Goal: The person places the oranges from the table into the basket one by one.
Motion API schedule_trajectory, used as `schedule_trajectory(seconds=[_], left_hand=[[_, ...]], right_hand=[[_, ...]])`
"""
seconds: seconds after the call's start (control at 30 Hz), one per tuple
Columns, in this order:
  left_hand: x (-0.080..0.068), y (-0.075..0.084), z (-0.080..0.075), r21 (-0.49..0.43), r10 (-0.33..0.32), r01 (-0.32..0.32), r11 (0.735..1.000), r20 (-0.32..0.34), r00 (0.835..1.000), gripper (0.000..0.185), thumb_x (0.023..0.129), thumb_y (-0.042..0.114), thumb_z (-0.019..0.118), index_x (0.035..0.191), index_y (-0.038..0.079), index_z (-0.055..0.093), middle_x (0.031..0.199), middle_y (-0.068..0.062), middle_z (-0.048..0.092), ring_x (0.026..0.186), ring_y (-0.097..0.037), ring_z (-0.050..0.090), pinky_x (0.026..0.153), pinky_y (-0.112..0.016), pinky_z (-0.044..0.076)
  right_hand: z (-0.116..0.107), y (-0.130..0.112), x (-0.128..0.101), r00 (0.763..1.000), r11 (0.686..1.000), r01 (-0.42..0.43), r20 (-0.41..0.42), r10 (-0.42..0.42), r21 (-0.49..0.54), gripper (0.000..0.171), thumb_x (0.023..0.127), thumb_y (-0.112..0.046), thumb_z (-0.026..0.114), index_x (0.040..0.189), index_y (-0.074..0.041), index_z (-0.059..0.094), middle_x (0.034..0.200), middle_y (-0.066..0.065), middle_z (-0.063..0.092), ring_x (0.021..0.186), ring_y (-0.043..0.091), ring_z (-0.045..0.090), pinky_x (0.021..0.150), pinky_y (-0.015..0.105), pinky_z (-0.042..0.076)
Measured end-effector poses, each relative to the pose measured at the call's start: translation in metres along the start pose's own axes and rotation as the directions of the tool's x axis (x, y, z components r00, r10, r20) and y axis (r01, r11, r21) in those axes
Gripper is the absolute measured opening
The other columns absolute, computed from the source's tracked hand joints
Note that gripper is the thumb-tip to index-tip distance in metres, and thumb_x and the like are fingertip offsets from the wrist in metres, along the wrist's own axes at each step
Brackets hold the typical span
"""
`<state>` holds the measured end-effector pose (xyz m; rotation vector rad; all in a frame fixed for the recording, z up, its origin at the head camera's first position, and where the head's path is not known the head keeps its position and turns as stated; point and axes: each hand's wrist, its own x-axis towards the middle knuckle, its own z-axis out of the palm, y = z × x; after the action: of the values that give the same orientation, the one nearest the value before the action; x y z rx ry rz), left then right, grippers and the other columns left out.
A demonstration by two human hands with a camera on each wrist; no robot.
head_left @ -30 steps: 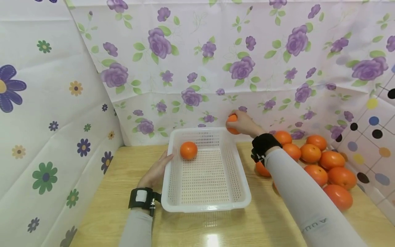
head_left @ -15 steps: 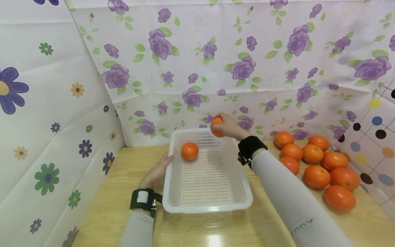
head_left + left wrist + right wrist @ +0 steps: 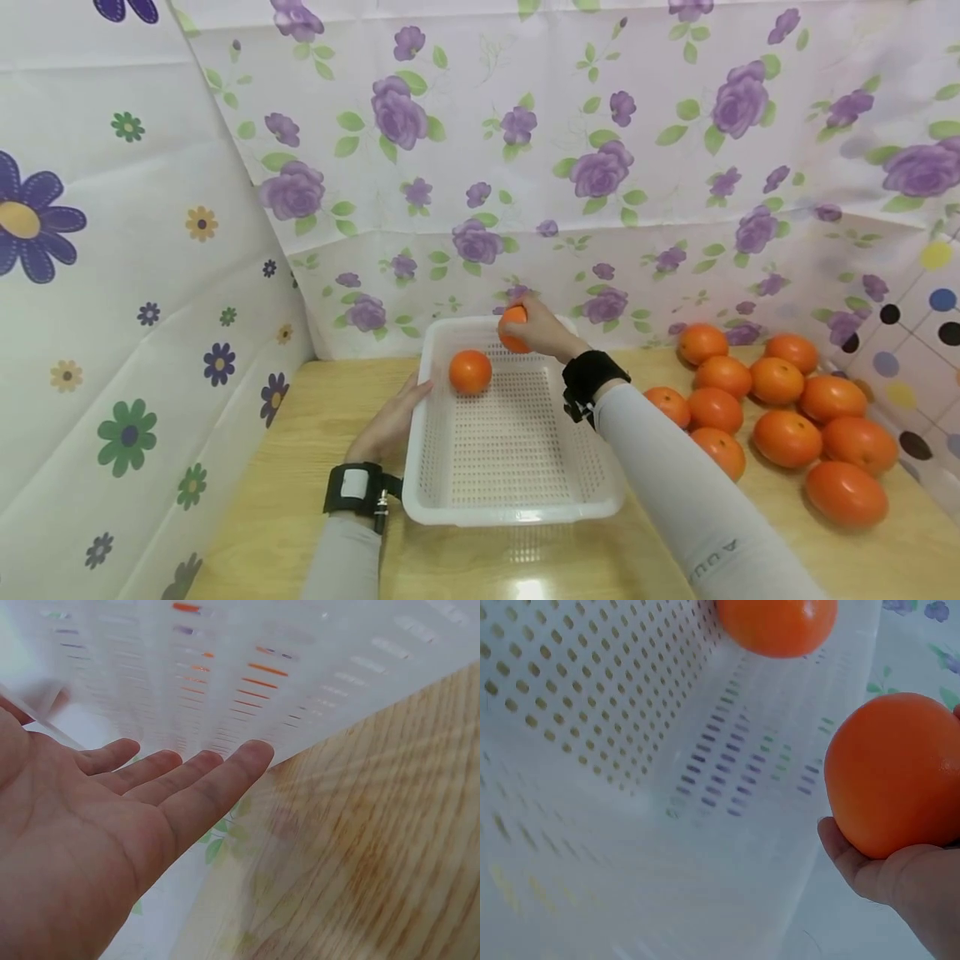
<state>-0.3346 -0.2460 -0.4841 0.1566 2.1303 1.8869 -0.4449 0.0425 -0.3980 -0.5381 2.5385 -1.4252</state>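
Note:
A white perforated plastic basket (image 3: 517,517) sits on the wooden table, with one smooth, round orange fruit (image 3: 470,372) in its far left corner. My left hand (image 3: 388,422) is at the basket's left side. In the left wrist view its fingers (image 3: 214,784) are nearly straight, fingertips at the outer wall. Above the basket's far edge, my right hand (image 3: 547,332) holds a second orange fruit (image 3: 513,330). The right wrist view shows this held fruit (image 3: 896,776) with a thumb curled beneath it; most of the other fingers are hidden.
Several more orange fruits (image 3: 787,439) lie loose in a group on the table (image 3: 330,400) to the right of the basket. A flowered sheet (image 3: 495,167) stands behind, and another patterned sheet (image 3: 150,350) borders the left side.
My right hand has carried the fruit leftward, from beyond the basket's far right corner to over its far edge. The left hand stays at the basket's side. More loose fruits show on the right.

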Motion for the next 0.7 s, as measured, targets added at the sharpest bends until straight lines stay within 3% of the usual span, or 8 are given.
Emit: schedule_trajectory(seconds=[0.3,0.7], left_hand=[[0.001,-0.001,0.001,-0.031,0.016,-0.015,0.999,0.037,0.999,0.069,0.109,0.055,0.042,0.168,0.037,0.011,0.163,-0.020,0.036,0.139,-0.043,0.048,0.108,-0.054,0.048],[-0.001,0.001,0.002,-0.031,0.024,-0.024,0.999,0.027,0.999,0.068,0.111,0.050,0.039,0.169,0.030,0.009,0.159,-0.026,0.038,0.133,-0.044,0.052,0.104,-0.053,0.052]], right_hand=[[0.018,0.019,0.005,1.000,0.998,-0.019,-0.022,0.020,0.053,0.051,0.098,-0.026,0.064,0.142,-0.005,0.049,0.133,0.017,0.055,0.109,0.030,0.058,0.088,0.039,0.053],[0.033,0.029,0.006,0.998,0.998,-0.061,-0.021,0.061,0.028,0.048,0.098,-0.025,0.062,0.138,-0.002,0.049,0.131,0.019,0.056,0.109,0.030,0.058,0.088,0.039,0.053]])
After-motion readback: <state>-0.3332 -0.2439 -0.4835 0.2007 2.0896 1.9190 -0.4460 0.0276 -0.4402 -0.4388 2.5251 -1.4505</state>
